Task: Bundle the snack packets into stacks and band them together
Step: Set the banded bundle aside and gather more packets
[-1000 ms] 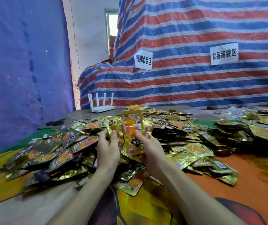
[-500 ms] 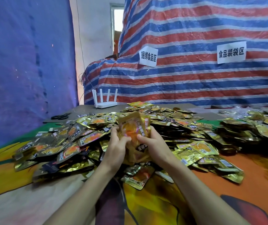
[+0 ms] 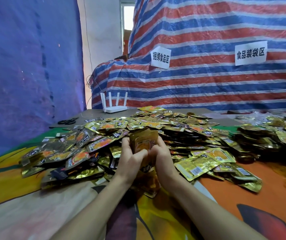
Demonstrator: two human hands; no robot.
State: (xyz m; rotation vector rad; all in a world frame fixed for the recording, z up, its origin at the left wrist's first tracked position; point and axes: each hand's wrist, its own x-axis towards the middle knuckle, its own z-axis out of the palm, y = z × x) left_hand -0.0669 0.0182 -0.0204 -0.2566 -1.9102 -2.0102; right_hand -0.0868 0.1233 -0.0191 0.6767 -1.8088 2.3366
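A printed cloth (image 3: 35,213), smooth and brightly patterned in orange, yellow and cream, is spread nearest the camera, in front of the pile (image 3: 182,129) of packets.

At the pile's near edge a stack (image 3: 144,141) of packets is gripped between both hands. The left hand (image 3: 130,158) is curled round the stack's left side, thumb laid across the front. The right hand (image 3: 163,156) is closed on its right side, fingers wrapped behind. The two hands are pressed close together, with only the stack between them.

The stack is made of flat, rectangular foil pouches, glossy gold with an orange picture and dark lettering. It is held upright, its long axis roughly vertical, top edges pointed up and slightly away, printed face turned toward the camera. Its lower end is blurred below the palms.

The pile is formed of the same crinkled, shiny pouches, strewn flat and overlapping in every direction. To the right of the pile a second, darker heap (image 3: 268,135) is seen.

Beyond the pile's far left corner black scissors (image 3: 67,121) are laid flat, and behind the pile a white router (image 3: 115,108) with four upright antennas is set. Further back a woven tarp (image 3: 208,84) striped red, blue and white is draped, with two white paper signs (image 3: 160,57) stuck to it. Left of the pile a dull blue sheet (image 3: 26,66) is hung.
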